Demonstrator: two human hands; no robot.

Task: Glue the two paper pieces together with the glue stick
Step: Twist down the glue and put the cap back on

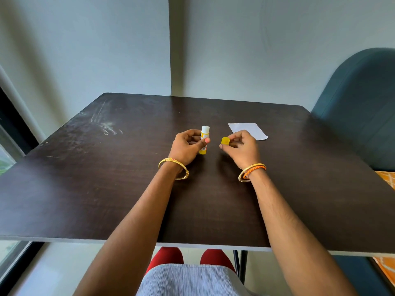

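Above a dark table (128,189), the left hand (188,147) grips one uncapped glue stick (204,138), its label too small to read, while the right hand (240,147) pinches its yellow cap (225,141) near one visible white paper (249,130).

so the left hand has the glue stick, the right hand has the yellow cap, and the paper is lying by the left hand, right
Not quite. In the head view the paper lies by the right hand, just beyond it. The rest holds: the left hand has the glue stick and the right hand has the yellow cap.
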